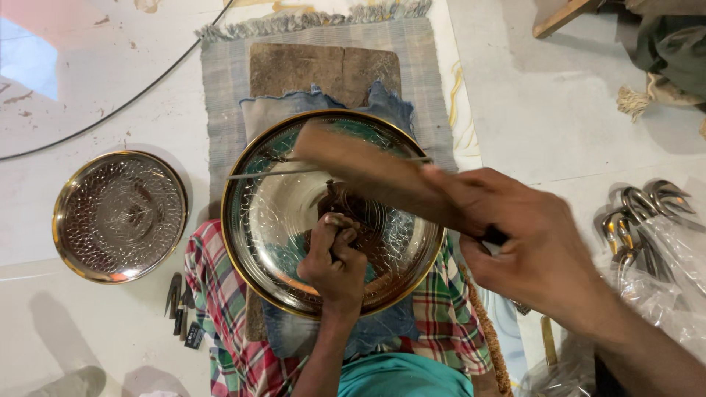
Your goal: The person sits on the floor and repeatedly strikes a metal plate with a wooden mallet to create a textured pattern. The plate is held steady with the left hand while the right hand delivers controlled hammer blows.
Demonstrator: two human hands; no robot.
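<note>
While the large round shiny metal plate with a gold-coloured rim [276,220] lies on a blue denim cloth [382,103] over a worn brown board [323,70] and a grey fringed mat [220,88], the left hand [334,257] rests inside it near the centre, fingers curled tight around a small dark punch-like tool [340,220] pressed to the metal. Above the plate's right half, the right hand [540,250] is closed fast around a brown wooden mallet [368,165], which looks blurred. A red and green checked cloth [213,294] lies under the plate's near edge. To the left, well apart, sits a smaller hammered metal plate with a gold rim [118,217], with several small dark chisels [180,305] just below it. On the right, curved metal pieces [640,213] lie by clear plastic wrap [676,294], close to the right forearm.
</note>
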